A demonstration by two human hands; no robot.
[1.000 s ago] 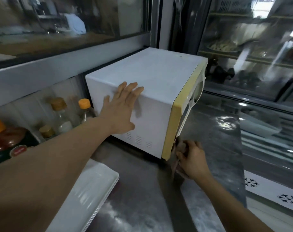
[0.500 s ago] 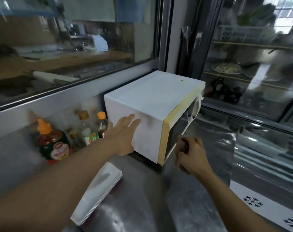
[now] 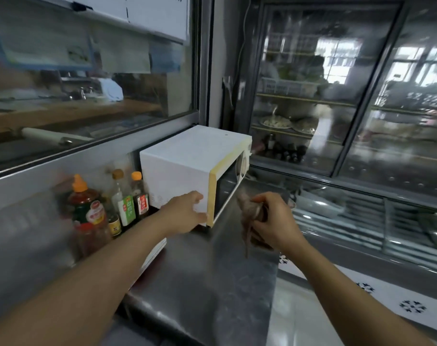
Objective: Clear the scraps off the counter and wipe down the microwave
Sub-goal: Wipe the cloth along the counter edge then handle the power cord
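Observation:
A white microwave (image 3: 187, 156) with a yellowed front frame stands on the steel counter (image 3: 212, 283), its door facing right. My left hand (image 3: 185, 214) rests flat against the lower front corner of its left side panel. My right hand (image 3: 269, 221) is closed around a crumpled brownish cloth (image 3: 249, 213), held in the air just in front of the microwave's door, not touching it. A strip of the cloth hangs down below my fist.
Several sauce and vinegar bottles (image 3: 107, 203) stand left of the microwave against the wall. A white tray (image 3: 153, 255) lies partly under my left forearm. A glass-door fridge (image 3: 337, 108) fills the right side. The counter's edge drops to the floor at right.
My head has pulled back and up, so the microwave looks smaller. My left hand slid from the top edge down to the lower front corner. My right hand with the cloth came away from the door's bottom corner.

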